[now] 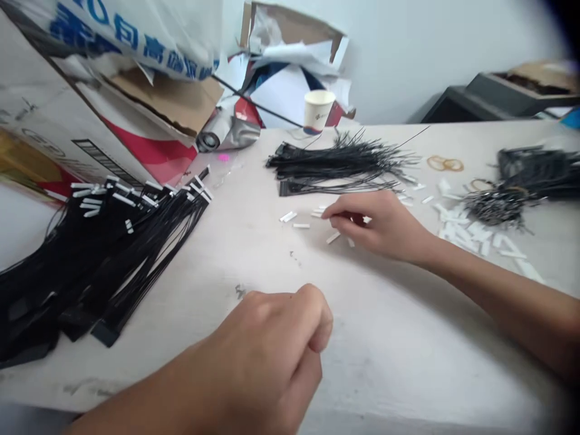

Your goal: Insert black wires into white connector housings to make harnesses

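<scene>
My left hand [276,350] is in the near middle, just above the white table, its fingers curled closed. Whatever it may hold is hidden inside the fist. Farther off, my right hand [380,226] reaches down among small white tube pieces [301,226], thumb and forefinger drawn together. A short white piece [316,214] lies right at its fingertips; whether it is gripped I cannot tell. Behind that hand is a bundle of black wires [335,160] with dark connectors at the left end. At left, more black cables [136,254] carry white pieces on their upper ends.
A heap of white tubes [471,232] lies at right beside another black wire bundle [534,172]. Rubber bands [445,163] rest near the back. A paper cup [318,112] stands at the far edge. Cartons [90,133] and a plastic bag [149,36] crowd the left.
</scene>
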`<state>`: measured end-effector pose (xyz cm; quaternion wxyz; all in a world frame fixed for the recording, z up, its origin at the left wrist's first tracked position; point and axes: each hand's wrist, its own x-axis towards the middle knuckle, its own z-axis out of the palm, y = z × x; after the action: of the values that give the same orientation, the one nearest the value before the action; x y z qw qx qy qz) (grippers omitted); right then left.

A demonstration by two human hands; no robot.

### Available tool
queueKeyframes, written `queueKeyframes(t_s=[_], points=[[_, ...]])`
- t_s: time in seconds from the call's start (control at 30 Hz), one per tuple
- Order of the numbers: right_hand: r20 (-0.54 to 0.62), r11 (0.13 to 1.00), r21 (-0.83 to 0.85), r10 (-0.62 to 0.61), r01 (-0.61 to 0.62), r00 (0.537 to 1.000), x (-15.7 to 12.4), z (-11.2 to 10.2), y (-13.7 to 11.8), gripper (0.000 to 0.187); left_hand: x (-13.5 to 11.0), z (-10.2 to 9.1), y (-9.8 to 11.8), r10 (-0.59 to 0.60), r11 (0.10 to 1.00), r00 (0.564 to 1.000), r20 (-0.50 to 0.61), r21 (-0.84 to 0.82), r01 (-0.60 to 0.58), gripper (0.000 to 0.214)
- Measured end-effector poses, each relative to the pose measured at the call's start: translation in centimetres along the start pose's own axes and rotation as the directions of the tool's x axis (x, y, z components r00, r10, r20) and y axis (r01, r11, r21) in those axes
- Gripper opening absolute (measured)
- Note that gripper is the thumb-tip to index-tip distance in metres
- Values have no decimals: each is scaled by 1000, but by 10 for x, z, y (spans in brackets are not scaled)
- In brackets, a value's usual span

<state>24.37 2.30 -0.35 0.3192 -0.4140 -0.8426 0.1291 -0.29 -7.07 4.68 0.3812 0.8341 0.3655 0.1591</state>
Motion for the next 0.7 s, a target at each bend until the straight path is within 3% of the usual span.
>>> queueKeyframes(t_s=[0.1, 0.2, 0.23, 0.3, 0.4, 0.5, 0.6, 0.7], points=[[-87, 982, -139, 113, -125, 990, 33, -6, 20, 15, 27, 6, -1, 32, 999, 999, 37, -10, -32, 28], [-7, 962, -231, 150, -148, 989, 63, 1, 34, 12, 50, 16, -13, -98, 989, 989, -115, -119, 84, 34], [22, 958, -250, 152, -142, 988, 70, 6, 36, 9, 57, 17, -18, -190, 966, 965, -179, -210, 151, 35], [58, 950, -277, 164, -142, 985, 79, 16, 39, 6, 67, 16, -29, -242, 950, 940, -241, -254, 180, 33], [103, 953, -270, 171, -138, 980, 82, 21, 38, 8, 72, 5, -43, -283, 941, 910, -304, -273, 202, 32], [121, 966, -223, 161, -131, 980, 79, 11, 34, 12, 68, -10, -52, -324, 929, 880, -348, -291, 227, 28], [103, 969, -195, 173, -151, 979, 78, 1, 32, 9, 65, -19, -59, -363, 912, 858, -364, -326, 248, 18], [109, 961, -195, 219, -195, 970, 81, 7, 38, 6, 65, -23, -63, -391, 894, 853, -345, -365, 262, 12]])
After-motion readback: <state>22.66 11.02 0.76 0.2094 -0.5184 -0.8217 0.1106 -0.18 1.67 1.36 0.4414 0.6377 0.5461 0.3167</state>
